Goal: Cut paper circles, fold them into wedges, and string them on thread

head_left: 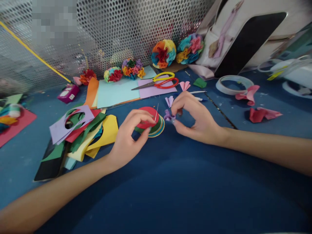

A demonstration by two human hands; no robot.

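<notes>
My left hand (pixel 131 135) is closed, its fingers pinched near a thin needle (pixel 156 112) that stands above a stack of coloured paper circles (pixel 152 125) with a red one on top. It partly covers the stack. My right hand (pixel 195 118) is closed in a pinch on a small folded purple paper piece (pixel 168 116), just right of the circles. Another folded purple piece (pixel 169 100) lies on the blue table (pixel 170 182) beyond my fingers.
Offcut sheets with round holes (pixel 80 130) are heaped at the left. Pastel sheets (pixel 117 92) and yellow-red scissors (pixel 161 81) lie behind. Several finished paper flowers (pixel 163 53) line the perforated metal screen (pixel 109 32). A tape roll (pixel 234 84) and pink scraps (pixel 260 113) lie at the right.
</notes>
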